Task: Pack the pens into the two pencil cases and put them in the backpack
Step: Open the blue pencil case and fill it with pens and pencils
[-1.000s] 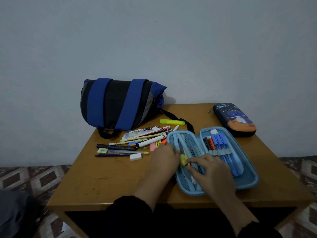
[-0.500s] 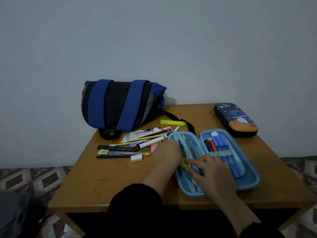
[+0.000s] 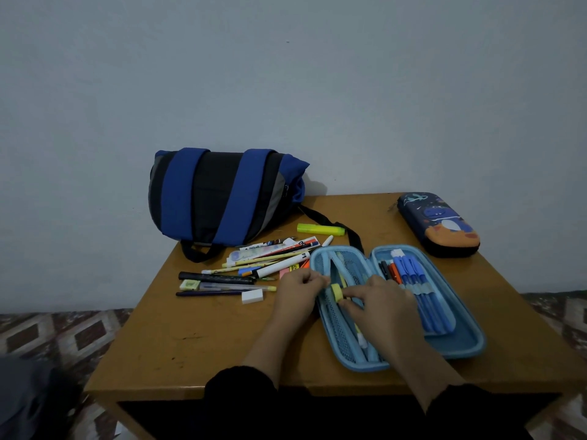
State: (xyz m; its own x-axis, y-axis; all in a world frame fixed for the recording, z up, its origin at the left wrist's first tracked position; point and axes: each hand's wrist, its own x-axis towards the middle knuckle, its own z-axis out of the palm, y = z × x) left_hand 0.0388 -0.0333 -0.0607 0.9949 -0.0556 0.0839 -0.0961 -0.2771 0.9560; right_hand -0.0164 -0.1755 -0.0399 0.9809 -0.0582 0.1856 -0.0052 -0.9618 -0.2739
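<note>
Light-blue pencil case (image 3: 457, 346) is lying open flat under both hands, likely so both halves are loadable: blue pens (image 3: 419, 300) are sitting in the loops just right of the right hand (image 3: 379, 308), which is pinching a small yellow piece (image 3: 336, 293) over the mesh half while the left hand (image 3: 297, 289) is gripping the mesh edge, probably holding it open. Loose pens (image 3: 241, 274) are piled left of the left hand, second case (image 3: 440, 223) is zipped beyond the right hand, backpack (image 3: 222, 195) beyond the left. Can't identify the yellow piece; fingertips are partly hiding it.

There are two pencil cases: one light blue case (image 3: 444, 347) lying open, and one dark blue case (image 3: 440, 224) closed behind it. One backpack (image 3: 222, 195) stands left of the open case, with one yellow highlighter (image 3: 320, 229) and two erasers (image 3: 252, 296) (image 3: 190, 284).
</note>
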